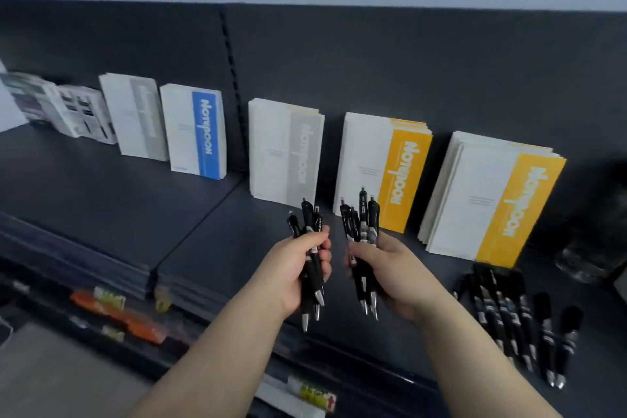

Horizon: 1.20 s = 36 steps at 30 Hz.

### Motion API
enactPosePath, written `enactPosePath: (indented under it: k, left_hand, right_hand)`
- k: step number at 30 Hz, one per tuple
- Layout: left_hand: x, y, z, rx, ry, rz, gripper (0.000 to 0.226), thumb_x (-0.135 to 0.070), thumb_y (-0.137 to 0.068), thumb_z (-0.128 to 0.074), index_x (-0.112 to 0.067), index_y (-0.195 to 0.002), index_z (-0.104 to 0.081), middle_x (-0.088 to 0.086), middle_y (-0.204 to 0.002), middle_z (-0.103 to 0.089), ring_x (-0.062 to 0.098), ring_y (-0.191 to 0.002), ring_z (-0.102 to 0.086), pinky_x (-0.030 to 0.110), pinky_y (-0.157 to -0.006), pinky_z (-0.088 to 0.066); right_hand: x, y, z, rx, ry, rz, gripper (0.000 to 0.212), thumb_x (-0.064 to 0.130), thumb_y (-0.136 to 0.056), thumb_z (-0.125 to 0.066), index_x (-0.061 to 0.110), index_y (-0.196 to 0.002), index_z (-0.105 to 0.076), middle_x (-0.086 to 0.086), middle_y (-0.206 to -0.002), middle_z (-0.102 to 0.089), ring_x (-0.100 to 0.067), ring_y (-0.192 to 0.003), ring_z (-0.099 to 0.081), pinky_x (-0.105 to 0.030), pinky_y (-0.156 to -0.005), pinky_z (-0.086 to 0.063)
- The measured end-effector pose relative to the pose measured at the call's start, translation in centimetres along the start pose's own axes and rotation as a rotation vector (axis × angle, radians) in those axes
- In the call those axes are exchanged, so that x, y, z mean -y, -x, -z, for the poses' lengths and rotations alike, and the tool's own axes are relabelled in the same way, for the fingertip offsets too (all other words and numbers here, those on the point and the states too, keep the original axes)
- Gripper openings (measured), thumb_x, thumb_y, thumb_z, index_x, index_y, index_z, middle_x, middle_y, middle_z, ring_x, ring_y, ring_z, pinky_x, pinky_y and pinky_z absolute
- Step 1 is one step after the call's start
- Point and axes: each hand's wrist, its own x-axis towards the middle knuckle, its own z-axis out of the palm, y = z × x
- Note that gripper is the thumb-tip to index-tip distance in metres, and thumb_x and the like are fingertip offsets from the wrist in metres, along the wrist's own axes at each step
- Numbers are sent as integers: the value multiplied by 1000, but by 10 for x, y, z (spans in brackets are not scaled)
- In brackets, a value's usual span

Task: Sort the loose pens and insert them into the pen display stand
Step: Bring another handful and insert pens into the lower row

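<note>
My left hand grips a bunch of three black click pens upright, silver tips pointing down. Beside it, my right hand grips another bunch of several black pens, also tips down. Both bunches hang above the dark shelf, a small gap between them. Several more loose black pens lie side by side on the shelf at the right. At the far right stands a dark, blurred object that may be the pen display stand; I cannot tell.
Notebooks lean against the shelf's back panel: a blue-banded one, a grey-banded one, two yellow-banded stacks, and white boxes at the far left. Orange packets lie on a lower shelf.
</note>
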Motion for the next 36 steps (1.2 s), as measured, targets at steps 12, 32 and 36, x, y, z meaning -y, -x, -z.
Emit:
enactPosePath:
  k: [12, 32, 36]
  left_hand:
    - [-130, 73, 226, -151, 157, -99, 7, -15, -90, -59, -10, -91, -55, 3, -58, -52, 11, -42, -44, 23, -46, -49]
    - [-305, 112, 501, -513, 188, -344, 5, -11, -89, -61, -10, -84, -60, 2, -61, -52, 10, -45, -48, 23, -47, -43]
    - [-360, 99, 537, -576, 191, -404, 5, -10, -90, -59, -11, -85, -60, 1, -62, -52, 10, -48, -48, 23, -49, -43]
  right_hand:
    - [7, -48, -260, 211, 8, -69, 23, 10, -90, -57, 11, -67, -57, -6, -64, -54, -14, -52, -49, -23, -47, -37]
    - [-14, -178, -598, 688, 45, -114, 18, 7, -92, -54, 7, -80, -67, -14, -78, -70, -23, -67, -69, -27, -58, -53]
    - [-5, -224, -655, 746, 54, -128, 14, 13, -91, -57, 7, -96, -69, -18, -95, -72, -31, -87, -70, -40, -80, -54]
